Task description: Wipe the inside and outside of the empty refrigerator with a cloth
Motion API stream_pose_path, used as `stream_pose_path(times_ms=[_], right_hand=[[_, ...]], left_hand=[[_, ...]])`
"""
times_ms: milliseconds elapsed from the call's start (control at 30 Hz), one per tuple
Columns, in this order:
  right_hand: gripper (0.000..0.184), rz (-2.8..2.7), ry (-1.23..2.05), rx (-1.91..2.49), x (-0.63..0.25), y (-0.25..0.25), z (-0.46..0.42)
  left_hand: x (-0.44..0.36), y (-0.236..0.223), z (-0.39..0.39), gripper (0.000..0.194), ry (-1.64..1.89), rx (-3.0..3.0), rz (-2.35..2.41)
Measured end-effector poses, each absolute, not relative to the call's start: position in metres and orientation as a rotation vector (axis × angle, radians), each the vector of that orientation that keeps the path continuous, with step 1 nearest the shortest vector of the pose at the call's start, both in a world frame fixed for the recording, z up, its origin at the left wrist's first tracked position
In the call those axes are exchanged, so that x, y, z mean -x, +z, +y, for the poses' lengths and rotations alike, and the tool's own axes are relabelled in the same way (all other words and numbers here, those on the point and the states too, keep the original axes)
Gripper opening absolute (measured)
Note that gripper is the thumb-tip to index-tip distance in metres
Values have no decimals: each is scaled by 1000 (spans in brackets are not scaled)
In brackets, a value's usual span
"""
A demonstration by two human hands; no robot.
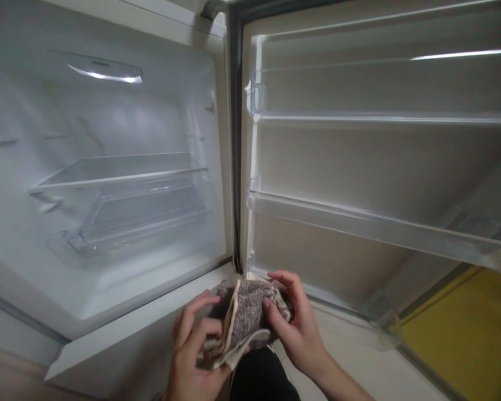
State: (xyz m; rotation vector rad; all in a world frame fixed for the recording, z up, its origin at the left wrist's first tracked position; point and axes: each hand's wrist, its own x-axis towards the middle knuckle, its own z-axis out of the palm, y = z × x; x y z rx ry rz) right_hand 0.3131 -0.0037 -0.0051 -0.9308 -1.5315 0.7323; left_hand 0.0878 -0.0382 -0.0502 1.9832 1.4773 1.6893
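A crumpled grey-brown cloth (250,309) with pale edging is bunched up between my two hands, low in the middle of the view. My left hand (198,345) grips its left side, fingers curled around the folds. On the other side, my right hand (294,323) pinches the cloth with the thumb on top. Both hands are in front of the open fridge, near the corner where its door meets the body. Part of the cloth's underside is hidden by the fingers.
To the left is the lit fridge compartment (142,122) with a glass shelf (129,167) and a clear tray (146,214) below it. The open door (359,161) on the right carries clear door racks (359,223). A yellow surface (463,328) shows at lower right. My dark-clothed leg (261,376) is below the cloth.
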Motion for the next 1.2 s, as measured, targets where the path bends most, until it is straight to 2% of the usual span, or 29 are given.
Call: stream_pose_path(times_ms=[100,233,300,333,433,467,567,733,833,933,1000,1100,1200], right_hand=[[34,-1622,657,846,-309,-3,3],[48,-1769,649,765,-303,11,13],[48,-1829,599,718,-299,17,18],[47,-1848,578,686,-297,19,19],[50,-1845,591,625,-291,17,22],[54,-1830,629,633,-290,15,23],[57,-1745,848,706,-290,7,23],[26,-1700,1117,824,-294,4,28],[31,-1671,1191,841,-295,8,30],[40,-1532,1355,782,-295,9,29],[42,-1477,1384,739,-294,7,27],[44,-1513,1357,753,-291,3,25],[54,-1635,1404,814,-288,4,26]], left_hand=[[-80,-46,-41,54,1618,-1851,1276],[-78,-40,-34,53,1580,-1665,1255],[-81,-39,-30,73,1556,-1653,1253],[-83,-40,-29,70,1578,-1655,1296],[-84,-45,-26,30,1747,-1632,1525],[-83,-46,-26,26,1801,-1591,1585],[-75,-43,-29,32,1932,-1350,1734],[-67,-16,-24,38,2027,-1067,1714],[-65,-7,-17,47,2019,-893,1538],[-62,-7,-15,63,1951,-725,1511],[-60,-9,-16,67,1950,-696,1515],[-57,-11,-19,60,2009,-818,1475],[-55,-9,-21,46,2054,-1076,1444]])
